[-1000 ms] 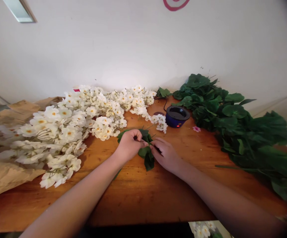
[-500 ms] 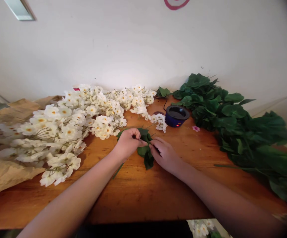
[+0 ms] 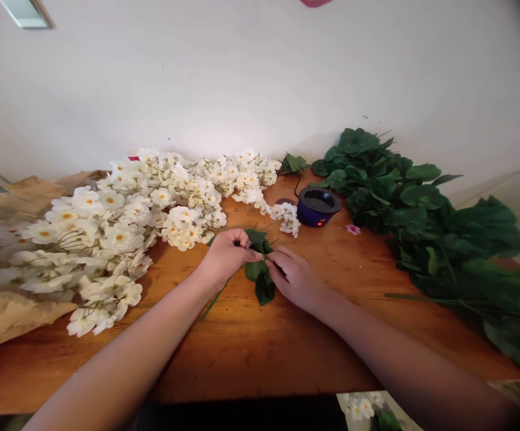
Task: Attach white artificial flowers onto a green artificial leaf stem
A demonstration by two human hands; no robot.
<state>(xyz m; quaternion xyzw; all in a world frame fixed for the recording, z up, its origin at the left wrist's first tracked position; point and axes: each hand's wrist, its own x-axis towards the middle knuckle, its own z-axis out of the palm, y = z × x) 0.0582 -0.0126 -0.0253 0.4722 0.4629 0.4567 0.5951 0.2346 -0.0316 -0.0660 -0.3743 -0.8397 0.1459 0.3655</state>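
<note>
A sprig of green artificial leaves (image 3: 256, 270) is between my two hands, just over the wooden table (image 3: 242, 353). My left hand (image 3: 228, 254) pinches it from the left, thumb and fingertips together near its middle. From the right, my right hand (image 3: 296, 276) closes its fingertips on the same sprig, almost touching the left thumb. Part of the stem is hidden under my left hand, and a thin green end slants out below the wrist. A small cluster of white flowers (image 3: 287, 218) lies just beyond my hands, beside a dark blue pot (image 3: 318, 208) with a lit red switch.
White artificial flowers (image 3: 120, 236) are heaped along the left and back, partly on brown paper (image 3: 12, 320). Piled green leaves (image 3: 422, 218) cover the right side. A pink blossom (image 3: 353, 230) lies right of the pot. A pale wall (image 3: 251, 78) stands behind the table.
The whole view has shifted slightly. Both hands keep their pinch on the leaf sprig, with hardly any movement against the table.
</note>
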